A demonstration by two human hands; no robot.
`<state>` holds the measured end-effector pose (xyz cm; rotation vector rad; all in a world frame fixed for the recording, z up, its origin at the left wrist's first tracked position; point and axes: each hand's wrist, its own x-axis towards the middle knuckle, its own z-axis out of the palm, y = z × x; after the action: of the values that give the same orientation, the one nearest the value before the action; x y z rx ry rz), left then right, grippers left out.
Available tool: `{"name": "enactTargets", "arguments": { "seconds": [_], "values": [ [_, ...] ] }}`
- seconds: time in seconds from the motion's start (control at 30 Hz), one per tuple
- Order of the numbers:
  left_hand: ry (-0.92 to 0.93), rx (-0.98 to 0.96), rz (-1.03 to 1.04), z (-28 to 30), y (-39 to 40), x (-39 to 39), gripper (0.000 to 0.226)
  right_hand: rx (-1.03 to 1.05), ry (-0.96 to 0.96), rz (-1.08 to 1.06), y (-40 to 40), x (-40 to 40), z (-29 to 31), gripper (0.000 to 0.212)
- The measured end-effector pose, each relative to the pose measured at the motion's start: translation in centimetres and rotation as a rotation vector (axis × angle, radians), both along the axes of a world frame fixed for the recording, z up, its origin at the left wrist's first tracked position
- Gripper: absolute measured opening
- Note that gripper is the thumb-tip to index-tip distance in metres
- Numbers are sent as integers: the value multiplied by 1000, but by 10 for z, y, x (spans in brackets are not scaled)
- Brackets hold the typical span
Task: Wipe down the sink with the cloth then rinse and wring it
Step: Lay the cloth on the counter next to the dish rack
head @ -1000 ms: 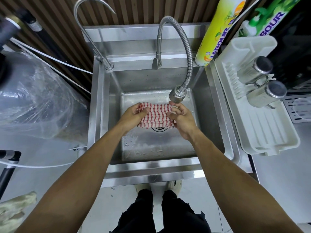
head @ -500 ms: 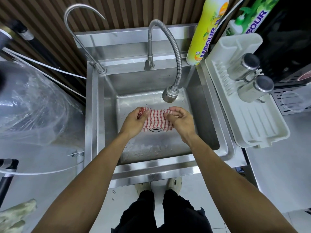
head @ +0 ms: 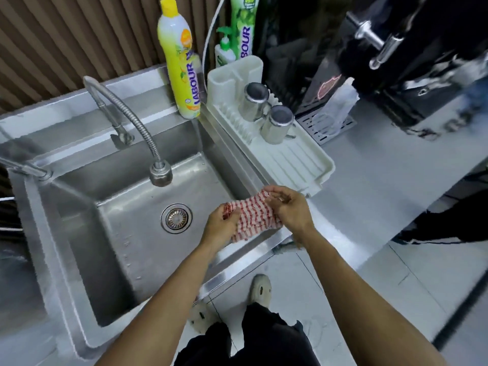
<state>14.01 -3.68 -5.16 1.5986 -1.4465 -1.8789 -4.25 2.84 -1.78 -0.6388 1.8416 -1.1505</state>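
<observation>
Two steel cups [head: 265, 112] in rack [head: 298, 165]

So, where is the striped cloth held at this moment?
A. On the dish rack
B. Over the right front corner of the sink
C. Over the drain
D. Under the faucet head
B: both hands grip the cloth over the sink's right front corner, away from the drain and faucet head.

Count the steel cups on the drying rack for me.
2. One steel cup sits upside down toward the back of the white drying rack; the second cup stands just in front of it, touching or nearly so. None seems hidden.
</observation>
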Motion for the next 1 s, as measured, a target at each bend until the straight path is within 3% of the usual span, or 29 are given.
{"name": "enactTargets", "arguments": {
  "seconds": [0.3,0.53,0.63,0.73,0.83,0.9,1.0],
  "values": [
    [199,244,-59,11,44,-119,21,104,216,-13,45,-134,16,27],
    [175,245,-137,11,56,-177,29,192,287,31,43,-192,0,33],
    [122,225,-169,8,57,-191,21,229,332,71,39,-205,-9,33],
    [-95,-9,-304,3,52,-192,13,275,437,119,37,-207,-19,31],
    [-302,-258,-437,2,49,-183,27,298,769,222,43,-195,-28,35],
    [-404,-381,-472,2,46,-174,30,203,938,234,53,-177,-34,44],
    [-541,-649,-579,-2,44,-160,26,129,1025,326,65,-142,-43,58]
  ]
}}
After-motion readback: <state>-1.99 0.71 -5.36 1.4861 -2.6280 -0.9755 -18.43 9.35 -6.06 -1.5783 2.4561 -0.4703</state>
